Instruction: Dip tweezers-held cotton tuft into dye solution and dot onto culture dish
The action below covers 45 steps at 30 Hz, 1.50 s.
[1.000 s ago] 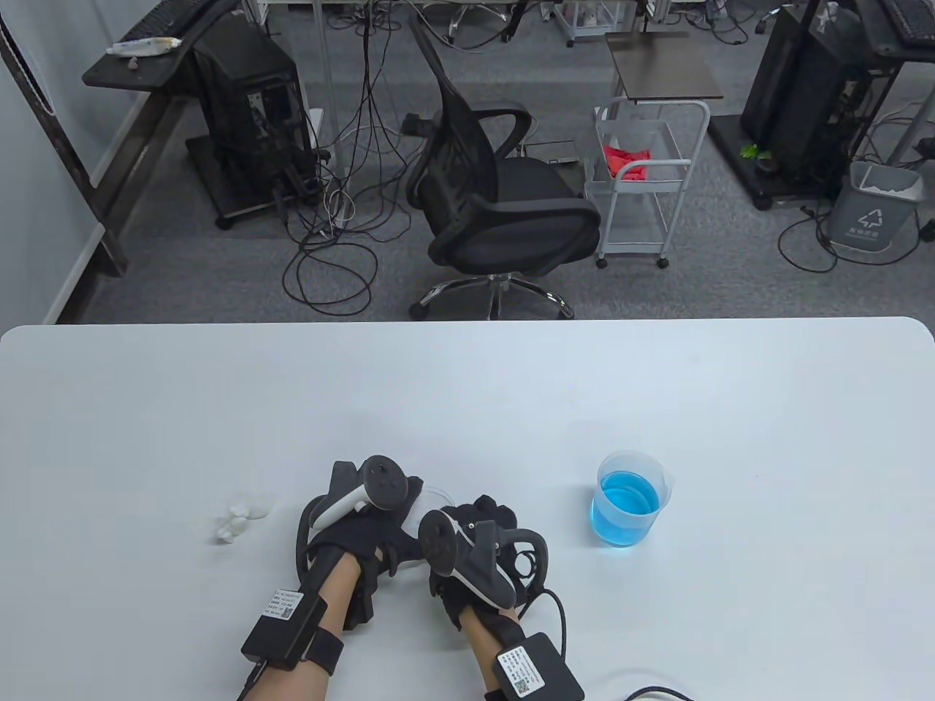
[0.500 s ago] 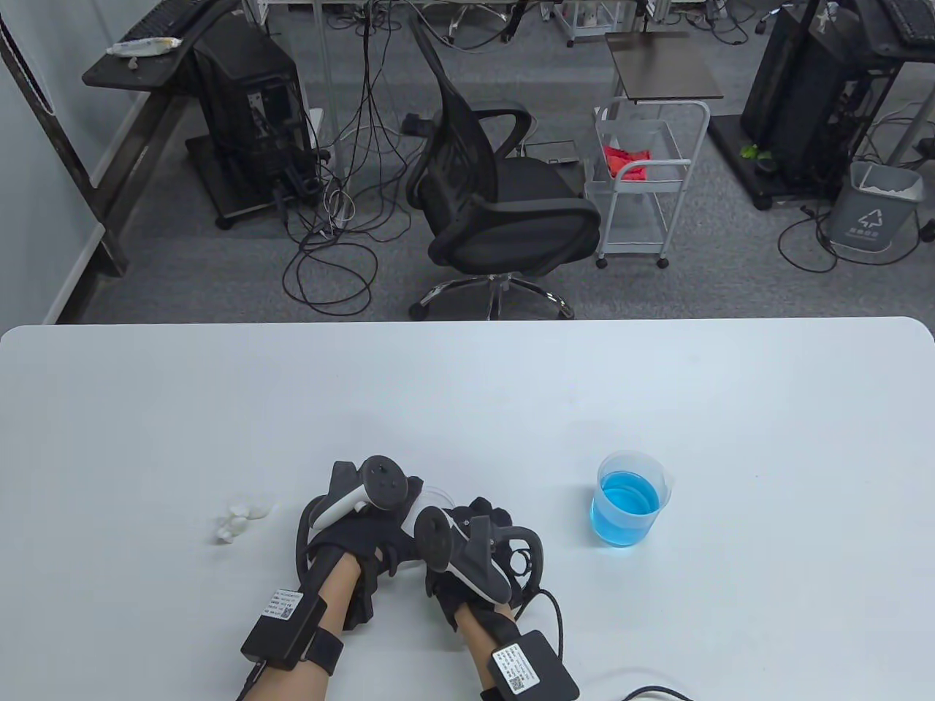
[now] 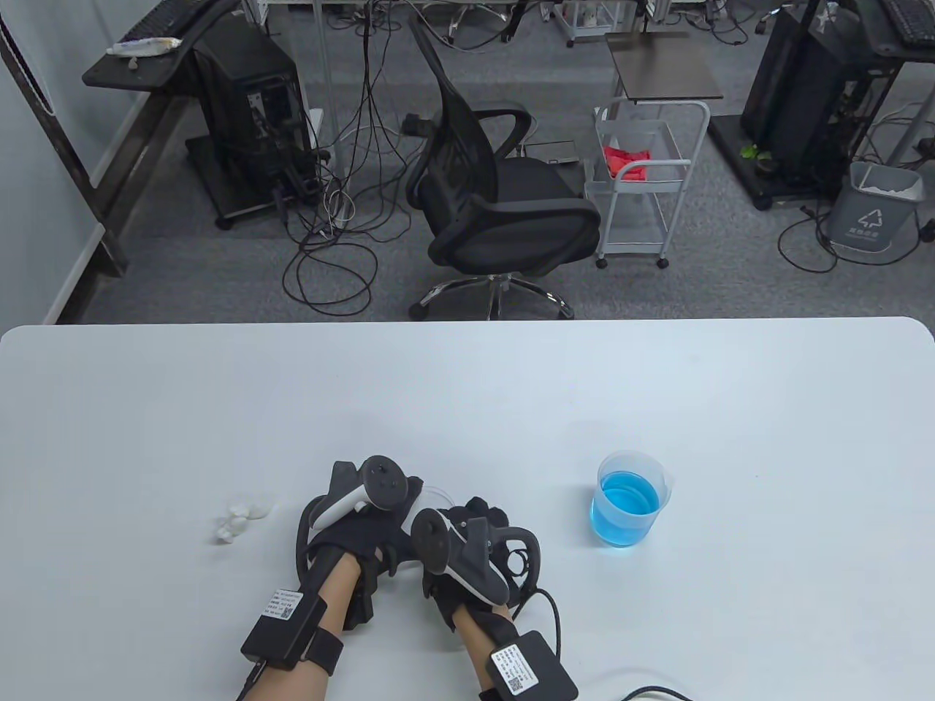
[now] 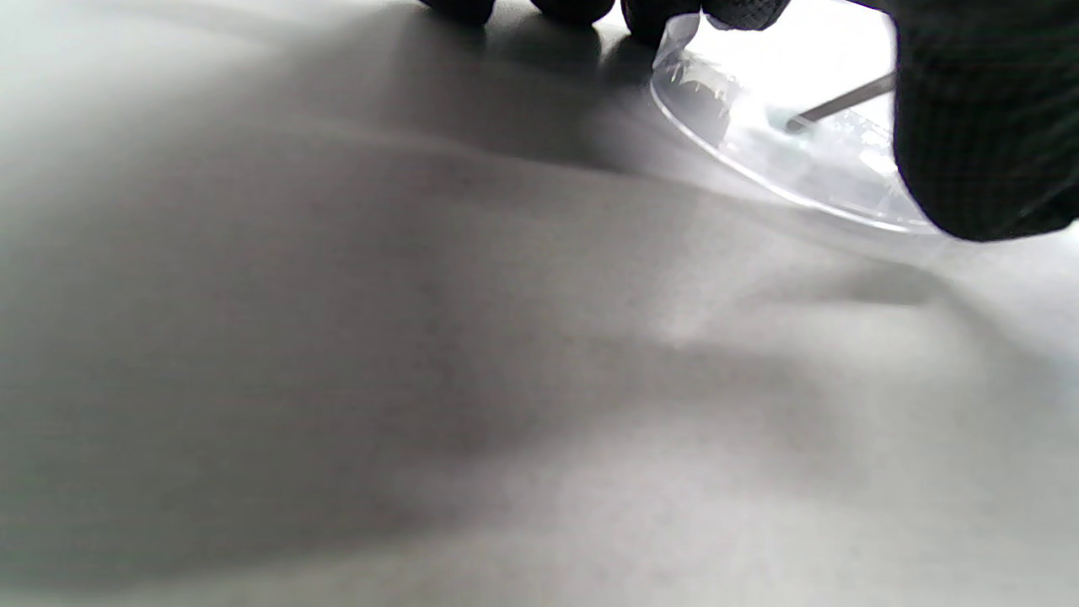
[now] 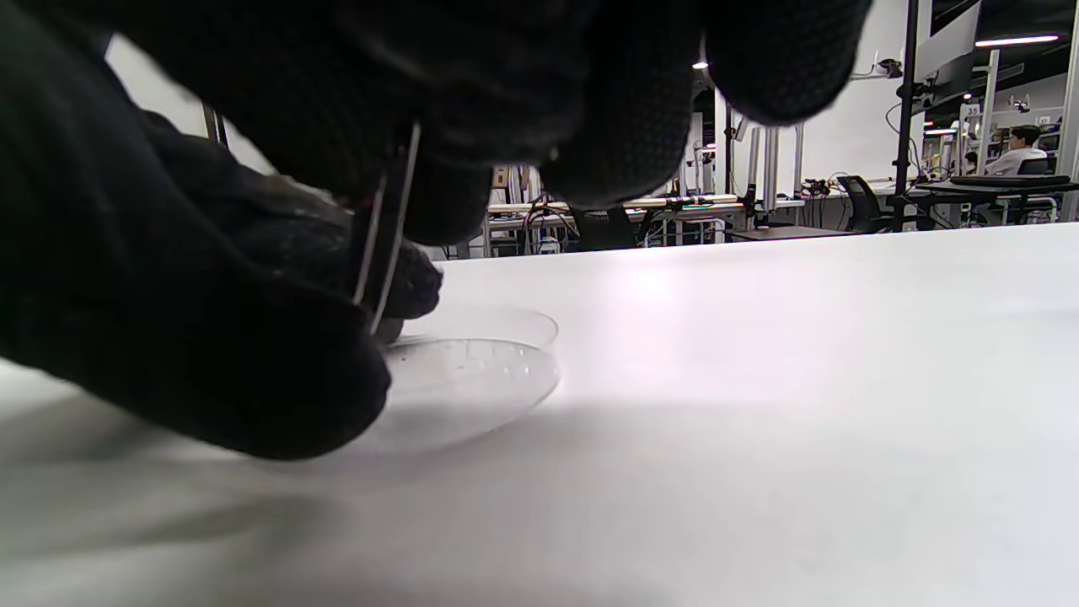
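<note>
While both hands hide most of the culture dish (image 3: 438,496), right fingers (image 5: 472,110) pinch tweezers (image 5: 383,244); left fingers' (image 4: 573,7) state unclear.

both hands wear black knit gloves (image 5: 211,354) — matt, finely textured cloth. the tweezers (image 5: 383,244) look like thin bright metal. the culture dish (image 5: 480,371) and beaker (image 3: 632,500) are clear, glossy plastic or glass — which one cannot be told. the table (image 3: 467,394) is smooth, pale, softly sheened. the cotton tufts (image 3: 237,518) look fluffy.
</note>
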Tool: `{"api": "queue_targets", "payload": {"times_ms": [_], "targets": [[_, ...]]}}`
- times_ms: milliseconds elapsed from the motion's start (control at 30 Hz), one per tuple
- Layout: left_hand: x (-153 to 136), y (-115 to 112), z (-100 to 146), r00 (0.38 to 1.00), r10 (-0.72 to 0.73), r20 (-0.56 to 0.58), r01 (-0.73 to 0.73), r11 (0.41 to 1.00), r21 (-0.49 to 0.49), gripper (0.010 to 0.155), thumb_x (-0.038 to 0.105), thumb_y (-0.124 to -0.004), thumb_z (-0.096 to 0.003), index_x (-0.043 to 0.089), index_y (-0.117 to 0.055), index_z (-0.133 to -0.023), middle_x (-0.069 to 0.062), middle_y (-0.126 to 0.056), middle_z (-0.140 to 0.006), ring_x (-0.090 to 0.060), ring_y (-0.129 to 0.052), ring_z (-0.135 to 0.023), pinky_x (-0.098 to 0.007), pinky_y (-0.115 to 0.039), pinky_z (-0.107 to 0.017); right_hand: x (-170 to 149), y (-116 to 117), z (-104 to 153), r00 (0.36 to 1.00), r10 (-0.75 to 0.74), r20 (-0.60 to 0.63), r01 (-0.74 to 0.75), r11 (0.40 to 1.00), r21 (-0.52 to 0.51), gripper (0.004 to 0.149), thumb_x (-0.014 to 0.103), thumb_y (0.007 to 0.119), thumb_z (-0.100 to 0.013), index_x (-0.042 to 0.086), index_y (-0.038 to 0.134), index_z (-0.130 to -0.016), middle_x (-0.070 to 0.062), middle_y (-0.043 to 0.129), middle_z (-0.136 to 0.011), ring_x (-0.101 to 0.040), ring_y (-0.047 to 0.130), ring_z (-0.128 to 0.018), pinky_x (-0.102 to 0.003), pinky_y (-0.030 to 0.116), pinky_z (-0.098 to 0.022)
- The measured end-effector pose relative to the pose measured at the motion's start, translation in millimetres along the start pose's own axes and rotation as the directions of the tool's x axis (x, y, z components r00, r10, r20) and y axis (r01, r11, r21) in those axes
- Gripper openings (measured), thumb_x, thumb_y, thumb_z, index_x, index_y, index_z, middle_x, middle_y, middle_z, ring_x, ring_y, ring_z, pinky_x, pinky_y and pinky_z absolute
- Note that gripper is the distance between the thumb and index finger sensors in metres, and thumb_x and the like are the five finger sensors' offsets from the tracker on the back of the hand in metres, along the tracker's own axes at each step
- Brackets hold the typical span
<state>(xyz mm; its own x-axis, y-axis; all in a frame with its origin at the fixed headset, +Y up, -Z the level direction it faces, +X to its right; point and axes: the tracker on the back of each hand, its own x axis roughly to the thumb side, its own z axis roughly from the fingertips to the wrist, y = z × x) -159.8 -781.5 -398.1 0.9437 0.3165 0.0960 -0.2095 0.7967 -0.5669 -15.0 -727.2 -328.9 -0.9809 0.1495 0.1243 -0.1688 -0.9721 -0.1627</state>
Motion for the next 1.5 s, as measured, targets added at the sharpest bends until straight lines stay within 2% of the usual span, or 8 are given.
{"api": "queue_targets", "payload": {"times_ms": [167,600,767,833,1067,1167,1400,1500], "targets": [[0.1,-0.1,-0.1,1.0,0.0,0.0,0.0,1.0,0.0,0.1,0.074,-0.081,-0.0423,0.04,-0.019,-0.114,0.013,-0.015,-0.121,-0.023,-0.017,-0.119,-0.049,-0.029,-0.085,1.6,2.7,0.0,1.0,0.012,0.006,-0.012,1.0,0.028,0.03,0.032,0.091,-0.039,0.017,0.1,-0.064,0.005,0.094,-0.041,-0.017,0.095,-0.065,-0.056,0.071,-0.057],[0.4,-0.1,-0.2,1.0,0.0,0.0,0.0,1.0,0.0,0.1,0.073,-0.081,-0.0421,0.041,-0.019,-0.114,0.012,-0.015,-0.121,-0.023,-0.018,-0.119,-0.049,-0.029,-0.085,3.2,4.0,0.8,0.999,0.029,0.012,-0.029,0.999,-0.018,0.031,0.032,0.091,-0.039,0.016,0.1,-0.064,0.005,0.093,-0.041,-0.018,0.095,-0.065,-0.056,0.071,-0.057],[0.5,0.0,-0.2,1.0,0.0,0.0,0.0,1.0,0.0,0.1,0.073,-0.08,-0.0422,0.041,-0.019,-0.114,0.013,-0.015,-0.121,-0.023,-0.017,-0.119,-0.05,-0.029,-0.084,-0.2,2.0,1.2,1.0,0.016,0.003,-0.016,0.998,-0.066,0.031,0.031,0.09,-0.039,0.016,0.1,-0.065,0.005,0.093,-0.041,-0.018,0.095,-0.065,-0.056,0.071,-0.057],[0.4,0.0,-0.2,1.0,0.0,0.0,0.0,1.0,0.0,0.1,0.073,-0.081,-0.0419,0.041,-0.019,-0.114,0.013,-0.015,-0.121,-0.023,-0.017,-0.119,-0.05,-0.029,-0.084,-1.6,6.2,0.2,0.999,0.035,-0.003,-0.036,0.999,-0.032,0.031,0.032,0.09,-0.039,0.016,0.1,-0.064,0.005,0.093,-0.042,-0.018,0.095,-0.065,-0.056,0.071,-0.057],[0.4,-0.2,-0.1,1.0,0.0,0.0,0.0,1.0,0.0,0.1,0.073,-0.08,-0.0422,0.04,-0.019,-0.114,0.012,-0.015,-0.121,-0.023,-0.017,-0.119,-0.05,-0.029,-0.084,-7.1,4.3,-0.7,0.999,0.019,-0.036,-0.023,0.996,-0.089,0.031,0.031,0.09,-0.039,0.016,0.1,-0.064,0.005,0.093,-0.041,-0.018,0.095,-0.065,-0.056,0.071,-0.057],[0.3,-0.1,-0.2,1.0,0.0,0.001,0.0,1.0,0.0,0.1,0.073,-0.08,-0.0424,0.041,-0.019,-0.114,0.013,-0.015,-0.121,-0.023,-0.017,-0.119,-0.049,-0.029,-0.084,-9.2,8.7,-2.2,0.998,0.042,-0.046,-0.045,0.997,-0.066,0.031,0.031,0.09,-0.039,0.016,0.1,-0.064,0.005,0.094,-0.041,-0.018,0.095,-0.065,-0.056,0.071,-0.057],[0.4,-0.1,-0.2,1.0,0.0,0.001,0.0,1.0,0.0,0.1,0.073,-0.08,-0.0424,0.04,-0.019,-0.114,0.012,-0.015,-0.121,-0.023,-0.018,-0.119,-0.05,-0.029,-0.084,-9.5,6.7,-3.0,0.999,0.025,-0.046,-0.03,0.993,-0.113,0.031,0.031,0.091,-0.039,0.017,0.1,-0.064,0.005,0.094,-0.041,-0.017,0.095,-0.065,-0.056,0.071,-0.058],[0.4,-0.1,-0.2,1.0,0.0,0.001,0.0,1.0,0.0,0.1,0.073,-0.08,-0.0424,0.041,-0.019,-0.114,0.013,-0.015,-0.121,-0.023,-0.018,-0.119,-0.05,-0.029,-0.084,-9.3,10.1,-4.2,0.997,0.051,-0.052,-0.055,0.995,-0.082,0.031,0.032,0.09,-0.039,0.017,0.1,-0.064,0.005,0.094,-0.042,-0.017,0.095,-0.066,-0.056,0.071,-0.058]]}}
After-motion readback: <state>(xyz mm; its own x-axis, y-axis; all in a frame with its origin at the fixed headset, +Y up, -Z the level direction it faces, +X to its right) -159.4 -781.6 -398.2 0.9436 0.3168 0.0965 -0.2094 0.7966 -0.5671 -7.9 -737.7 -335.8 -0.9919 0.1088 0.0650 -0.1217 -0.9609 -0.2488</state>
